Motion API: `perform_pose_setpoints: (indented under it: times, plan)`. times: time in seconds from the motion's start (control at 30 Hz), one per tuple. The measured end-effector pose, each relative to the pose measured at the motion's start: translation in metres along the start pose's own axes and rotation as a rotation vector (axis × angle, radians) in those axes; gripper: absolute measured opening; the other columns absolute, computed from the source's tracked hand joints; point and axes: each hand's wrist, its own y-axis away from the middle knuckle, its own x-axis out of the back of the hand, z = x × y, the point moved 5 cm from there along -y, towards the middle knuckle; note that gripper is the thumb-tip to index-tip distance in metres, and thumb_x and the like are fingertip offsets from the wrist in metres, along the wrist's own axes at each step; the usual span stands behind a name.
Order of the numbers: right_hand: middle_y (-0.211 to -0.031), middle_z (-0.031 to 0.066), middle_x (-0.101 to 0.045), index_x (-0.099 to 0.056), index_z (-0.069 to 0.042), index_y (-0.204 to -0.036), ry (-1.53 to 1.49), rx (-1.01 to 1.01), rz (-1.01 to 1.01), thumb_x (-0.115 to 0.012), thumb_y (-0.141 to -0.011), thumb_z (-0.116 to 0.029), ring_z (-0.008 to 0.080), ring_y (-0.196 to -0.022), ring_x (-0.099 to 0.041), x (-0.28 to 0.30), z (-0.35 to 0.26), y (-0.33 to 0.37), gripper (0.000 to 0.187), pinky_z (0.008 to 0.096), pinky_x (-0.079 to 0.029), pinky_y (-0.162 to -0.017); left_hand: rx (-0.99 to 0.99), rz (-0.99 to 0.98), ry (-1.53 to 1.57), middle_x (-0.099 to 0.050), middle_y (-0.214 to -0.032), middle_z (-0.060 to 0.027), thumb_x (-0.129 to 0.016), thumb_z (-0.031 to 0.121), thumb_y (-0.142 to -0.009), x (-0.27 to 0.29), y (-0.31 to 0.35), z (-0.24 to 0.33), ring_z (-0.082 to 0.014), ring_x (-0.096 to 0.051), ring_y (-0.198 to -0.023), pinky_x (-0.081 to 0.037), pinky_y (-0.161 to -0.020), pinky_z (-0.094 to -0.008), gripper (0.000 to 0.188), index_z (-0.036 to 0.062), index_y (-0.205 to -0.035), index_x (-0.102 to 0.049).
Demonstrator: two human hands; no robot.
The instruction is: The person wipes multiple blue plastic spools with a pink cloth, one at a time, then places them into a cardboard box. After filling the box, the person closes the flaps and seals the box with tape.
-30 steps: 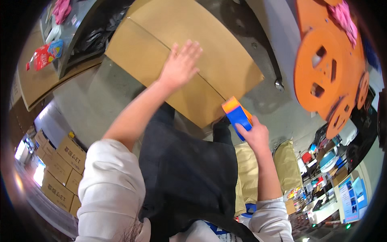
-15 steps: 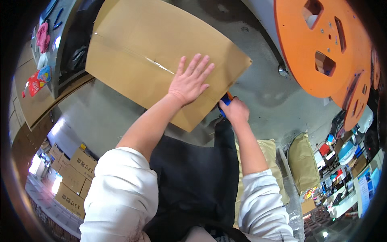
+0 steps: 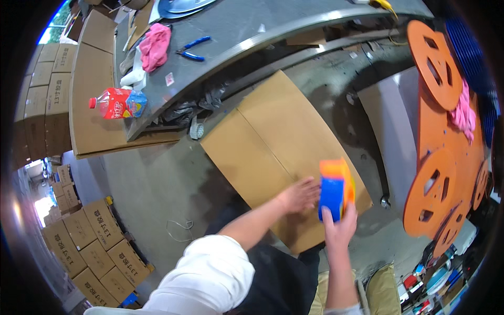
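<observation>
In front of me stands a brown cardboard box (image 3: 252, 157), its closed flaps meeting in a seam along the top. My right hand (image 3: 341, 226) is wrapped round a blue and orange tape dispenser (image 3: 332, 191), held above the box's right part. The dispenser is slightly blurred. Just left of it is my left hand (image 3: 300, 195), fingers stretched toward the dispenser and over the box top. Whether its fingertips touch the dispenser or the cardboard I cannot tell.
Beyond the box runs a grey workbench (image 3: 220, 31) with blue-handled pliers (image 3: 193, 48), a pink cloth (image 3: 155, 47) and a red-labelled bottle (image 3: 118, 103). Orange discs (image 3: 433, 184) stand at right. Stacked cartons (image 3: 97, 241) are at lower left. A white cord (image 3: 181, 230) lies on the floor.
The tape dispenser has come up from the box's near right edge to above its top. My left hand has moved from flat on the box to beside the dispenser. The view has shifted, showing more bench.
</observation>
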Motion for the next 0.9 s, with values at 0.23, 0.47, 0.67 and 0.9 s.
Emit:
perform_pose_setpoints:
  times: [0.23, 0.47, 0.67, 0.9]
  plan:
    - [-0.102, 0.0086, -0.064, -0.056, -0.008, -0.117, 0.33, 0.942, 0.423, -0.078, -0.073, -0.034, 0.0281, -0.102, -0.059, -0.071, -0.264, -0.249, 0.056, 0.0443, -0.04, -0.096, 0.915, 0.427, -0.432, -0.037, -0.148, -0.0167, -0.055, 0.041, -0.091, 0.164, 0.067, -0.189, -0.0356, -0.029, -0.139, -0.022, -0.115, -0.0482, 0.069, 0.0049, -0.146, -0.034]
    - [-0.151, 0.0205, -0.033, -0.043, -0.006, -0.143, 0.196, 0.392, 0.241, -0.064, -0.086, -0.025, 0.0401, -0.14, -0.026, -0.072, -0.073, -0.151, 0.063, 0.0493, -0.021, -0.114, 1.097, 0.389, -0.133, -0.056, -0.119, -0.0169, -0.054, 0.041, -0.092, 0.152, 0.073, -0.234, -0.0339, -0.054, -0.108, -0.044, -0.092, -0.0471, 0.061, 0.0034, -0.138, -0.041]
    - [-0.142, 0.0264, -0.041, -0.033, 0.002, -0.142, -0.215, -0.793, 0.472, -0.042, -0.1, -0.045, 0.0406, -0.129, -0.041, -0.103, 0.176, 0.064, 0.064, 0.0434, -0.036, -0.105, 1.062, 0.307, -0.042, -0.064, -0.096, -0.0225, -0.042, 0.043, -0.098, 0.16, 0.076, -0.259, -0.0393, -0.063, -0.091, -0.051, -0.075, -0.0513, 0.041, 0.0049, -0.113, -0.05]
    - [-0.13, 0.0197, -0.055, -0.039, -0.002, -0.138, -0.248, -0.921, 0.522, -0.038, -0.1, -0.049, 0.0348, -0.113, -0.056, -0.092, 0.236, 0.094, 0.061, 0.043, -0.044, -0.095, 0.973, 0.661, 0.635, -0.069, -0.101, -0.0223, -0.021, 0.06, -0.099, 0.192, 0.109, -0.175, -0.0376, -0.066, -0.091, -0.049, -0.08, -0.0473, 0.072, 0.0029, -0.104, -0.065]
